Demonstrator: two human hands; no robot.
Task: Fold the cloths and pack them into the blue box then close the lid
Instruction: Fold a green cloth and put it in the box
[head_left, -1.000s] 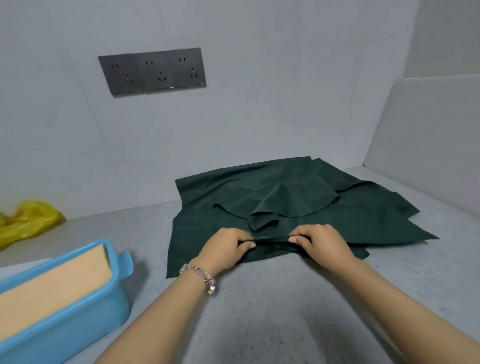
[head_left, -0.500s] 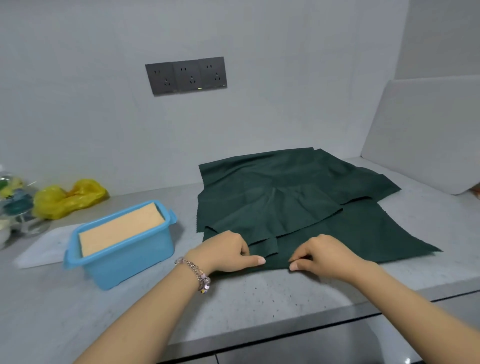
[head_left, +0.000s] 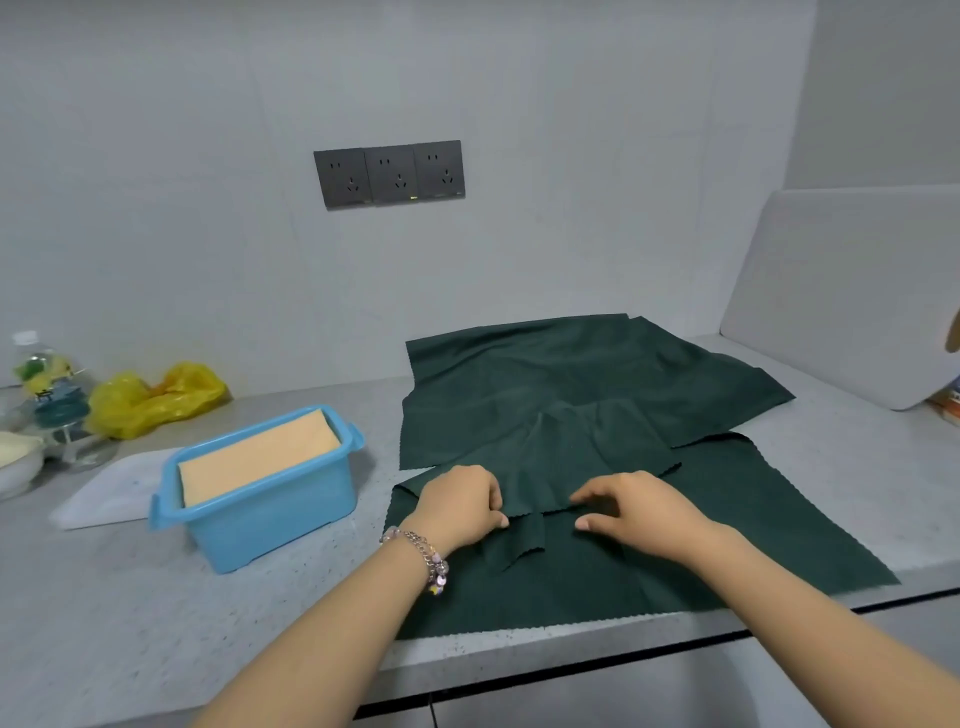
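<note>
Left hand (head_left: 462, 506) and right hand (head_left: 636, 512) pinching dark green cloths (head_left: 597, 395), blue box (head_left: 260, 483) lengthwise toward back-right, uncovered.

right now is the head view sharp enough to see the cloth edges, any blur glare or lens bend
Head view: soft, even light, no glare; faint shadows beside the blue box and under the left hand and right hand. Head view: the dark green cloths show little inner detail, yet their zigzag edges read sharply. Head view: wide-angle bend curves the counter edge and tilts the wall sockets.
</note>
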